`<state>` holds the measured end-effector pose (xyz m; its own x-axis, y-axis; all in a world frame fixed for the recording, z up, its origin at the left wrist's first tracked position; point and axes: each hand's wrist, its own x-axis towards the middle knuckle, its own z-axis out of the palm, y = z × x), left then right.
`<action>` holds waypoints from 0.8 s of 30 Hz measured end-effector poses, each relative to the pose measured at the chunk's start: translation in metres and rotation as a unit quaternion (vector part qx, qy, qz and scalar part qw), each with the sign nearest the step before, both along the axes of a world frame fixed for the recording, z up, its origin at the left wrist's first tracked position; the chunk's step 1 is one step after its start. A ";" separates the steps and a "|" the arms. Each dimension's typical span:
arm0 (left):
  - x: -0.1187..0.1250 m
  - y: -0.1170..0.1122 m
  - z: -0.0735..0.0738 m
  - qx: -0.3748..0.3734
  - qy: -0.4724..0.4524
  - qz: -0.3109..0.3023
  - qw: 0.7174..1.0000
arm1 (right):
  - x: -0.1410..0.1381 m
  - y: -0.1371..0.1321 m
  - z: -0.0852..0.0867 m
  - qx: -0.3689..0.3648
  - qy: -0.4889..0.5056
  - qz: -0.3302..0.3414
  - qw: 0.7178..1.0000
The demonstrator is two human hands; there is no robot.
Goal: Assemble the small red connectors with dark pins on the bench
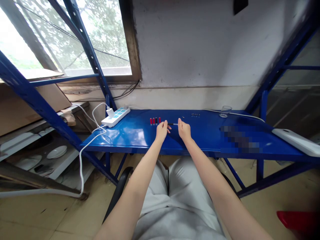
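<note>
We pinch the slim rod (172,124) at opposite ends between left hand (162,130) and right hand (184,130) — apparently a two-handed fitting or separating step — and next need steady alignment.

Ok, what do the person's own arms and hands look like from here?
The left hand and right hand are ungloved. The left forearm and right forearm are bare, with no sleeve, watch or cable visible. Any ring is too small to tell. Below them show pale grey trousers and a greyish top.
</note>
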<state>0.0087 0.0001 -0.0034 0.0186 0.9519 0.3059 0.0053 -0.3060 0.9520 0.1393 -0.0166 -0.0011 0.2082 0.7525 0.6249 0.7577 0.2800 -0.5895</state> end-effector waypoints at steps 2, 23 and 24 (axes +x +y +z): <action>-0.002 0.000 0.002 -0.013 -0.031 0.030 0.999 | 0.002 -0.001 0.002 0.004 0.037 -0.013 0.999; -0.001 -0.002 0.002 0.001 -0.031 -0.049 0.998 | -0.002 0.002 0.000 -0.050 0.071 0.159 0.983; -0.001 -0.002 0.002 0.004 -0.030 -0.049 0.998 | -0.003 0.002 0.000 -0.049 0.071 0.161 0.983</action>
